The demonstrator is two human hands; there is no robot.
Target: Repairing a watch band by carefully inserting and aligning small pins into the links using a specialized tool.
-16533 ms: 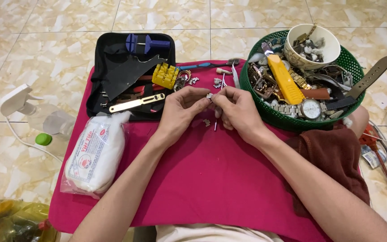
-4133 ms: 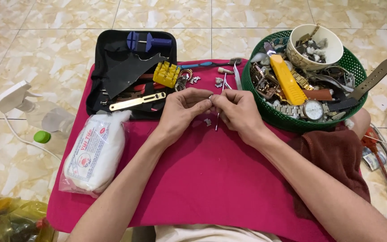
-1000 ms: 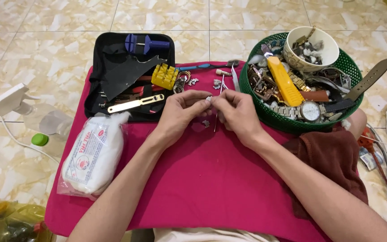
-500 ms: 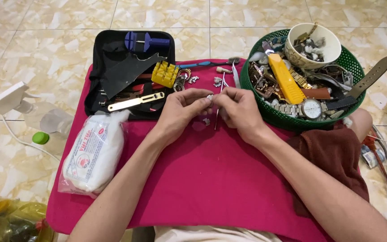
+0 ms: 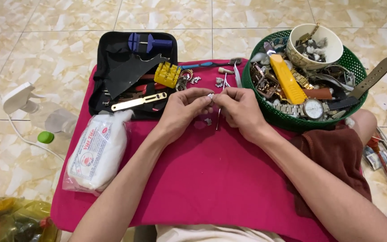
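My left hand [image 5: 182, 107] and my right hand [image 5: 242, 106] meet over a pink cloth [image 5: 211, 179], fingertips pinched together on a small silver metal watch-band link [image 5: 210, 96]. My right hand also holds a thin metal tool [image 5: 219, 117] that points down toward the cloth. A loose silver link [image 5: 208, 121] lies on the cloth just below my fingers. More small metal parts [image 5: 220, 82] and tweezers [image 5: 238, 77] lie just beyond my hands.
A black open tool case [image 5: 131, 74] with a yellow block, blue tool and brass bar lies at the back left. A green basket [image 5: 359, 105] of watches, straps and a white bowl stands right. A white bag [image 5: 97, 154] lies left; a spray bottle [image 5: 45, 117] sits on the tiled floor.
My hands have stayed in the same spot, with only small finger movements on the link. Nothing else has moved.
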